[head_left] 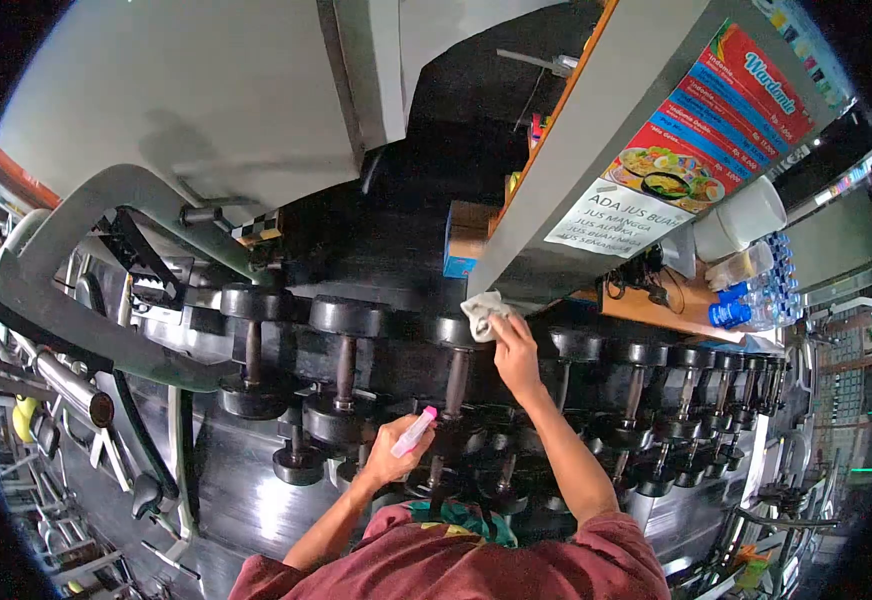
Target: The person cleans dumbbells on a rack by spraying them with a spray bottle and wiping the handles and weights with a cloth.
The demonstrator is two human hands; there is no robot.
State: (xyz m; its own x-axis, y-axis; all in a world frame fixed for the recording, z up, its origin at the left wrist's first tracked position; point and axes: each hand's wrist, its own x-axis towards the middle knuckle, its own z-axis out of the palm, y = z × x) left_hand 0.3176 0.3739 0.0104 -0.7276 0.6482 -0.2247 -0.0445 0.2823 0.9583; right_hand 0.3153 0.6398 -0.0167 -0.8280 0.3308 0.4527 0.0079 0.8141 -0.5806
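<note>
My left hand (386,460) is wrapped round a small clear bottle (414,433) with a pink top, held low in front of the dumbbell rack. My right hand (518,362) grips a crumpled white cloth (482,314). The cloth overlaps the far end of a black dumbbell (458,378) in this view. That dumbbell lies in the upper row, its handle pointing toward me. Just left of it is another dumbbell (346,370), and one more dumbbell (253,350) sits farther left.
Several more dumbbells (632,395) run off to the right on two levels. Behind the rack stands a grey pillar (596,130) with a menu poster (721,115). Water bottles (756,300) are on a wooden counter (656,308). A grey machine frame (31,270) rises at left.
</note>
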